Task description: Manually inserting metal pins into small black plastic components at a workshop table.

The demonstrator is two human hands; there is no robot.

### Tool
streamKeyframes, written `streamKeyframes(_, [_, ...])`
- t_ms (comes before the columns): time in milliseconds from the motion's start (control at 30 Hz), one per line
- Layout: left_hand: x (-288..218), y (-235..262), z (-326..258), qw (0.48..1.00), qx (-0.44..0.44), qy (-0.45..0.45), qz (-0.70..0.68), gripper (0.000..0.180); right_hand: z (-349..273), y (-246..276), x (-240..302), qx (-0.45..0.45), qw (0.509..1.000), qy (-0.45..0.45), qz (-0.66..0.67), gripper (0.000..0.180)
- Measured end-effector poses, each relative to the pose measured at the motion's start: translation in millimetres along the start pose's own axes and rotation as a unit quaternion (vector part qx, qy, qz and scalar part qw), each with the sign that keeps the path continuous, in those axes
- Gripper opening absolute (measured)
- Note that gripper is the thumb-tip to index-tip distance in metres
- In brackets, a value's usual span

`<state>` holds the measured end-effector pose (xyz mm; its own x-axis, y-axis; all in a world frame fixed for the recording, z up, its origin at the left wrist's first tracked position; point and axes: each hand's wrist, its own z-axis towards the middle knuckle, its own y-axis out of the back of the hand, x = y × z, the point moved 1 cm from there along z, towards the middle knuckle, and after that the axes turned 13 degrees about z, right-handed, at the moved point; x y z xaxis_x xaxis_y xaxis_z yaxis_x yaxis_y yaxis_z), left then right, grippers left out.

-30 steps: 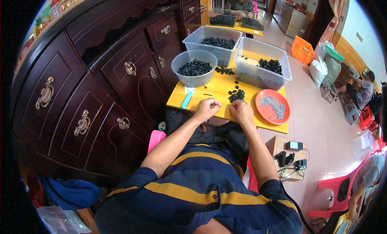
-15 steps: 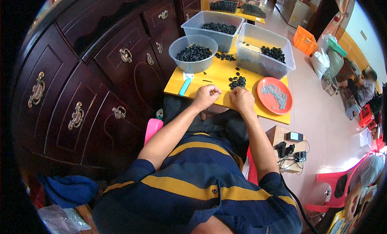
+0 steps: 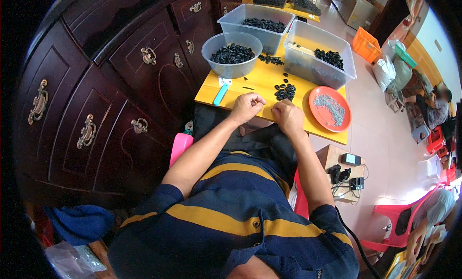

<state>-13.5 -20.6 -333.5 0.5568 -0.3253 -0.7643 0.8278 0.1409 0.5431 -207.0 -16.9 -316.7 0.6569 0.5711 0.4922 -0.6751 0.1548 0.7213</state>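
My left hand [image 3: 247, 107] is closed at the near edge of the yellow table [image 3: 211, 86], its fingertips pinched together. My right hand [image 3: 288, 117] is closed too, a short gap to its right. Whatever either one holds is too small or hidden to make out. Just beyond my right hand lies a small pile of black oval rings [image 3: 285, 92]. To its right, an orange-red plate [image 3: 315, 116] carries small silvery-grey pieces [image 3: 331, 108]. A turquoise-handled tool [image 3: 221, 94] rests left of my left hand, with a small dark strip [image 3: 248, 88] beyond.
Behind stand a round clear tub [image 3: 207, 53] and two rectangular clear bins [image 3: 231, 21], [image 3: 320, 38], all with black pieces. Dark drawers [image 3: 120, 62] line the left. Right are a wooden box [image 3: 332, 156] with a device and cables, a pink chair [image 3: 390, 221] and other people.
My view has shifted slightly, so the table sits a little differently. Both hands stay at the table's near edge, still closed, with only small finger movement.
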Motion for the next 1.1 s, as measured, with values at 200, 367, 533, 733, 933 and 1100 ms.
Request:
streamKeyframes(200, [-1.8,1.9,-2.9,1.000,-0.001,0.015,0.002,0.009,-22.2,2.9,25.1,0.035,0.997,0.049,-0.057,0.012])
streamKeyframes(367, [-0.6,1.5,-1.1,1.000,0.010,0.027,0.008,0.009,-32.1,8.4,35.9,0.025,0.995,0.074,-0.055,0.009])
streamKeyframes(533, [-1.5,1.0,0.3,1.000,0.006,0.020,0.005,0.008,-29.4,-1.0,22.3,0.047,0.992,0.076,-0.091,0.008])
streamKeyframes(733, [1.2,-0.6,-1.0,1.000,0.000,-0.004,-0.010,0.010,-28.8,-2.8,26.8,-0.014,0.998,0.061,0.003,0.008])
streamKeyframes(933, [-5.6,0.8,-7.8,0.998,-0.010,0.031,-0.054,0.008,-28.0,0.4,23.5,-0.059,0.950,-0.139,0.274,0.008])
streamKeyframes(1100, [-30.3,-4.8,-26.5,0.997,0.037,-0.015,-0.070,0.007,-30.7,-7.2,10.4,-0.082,0.897,-0.180,0.395,0.011])
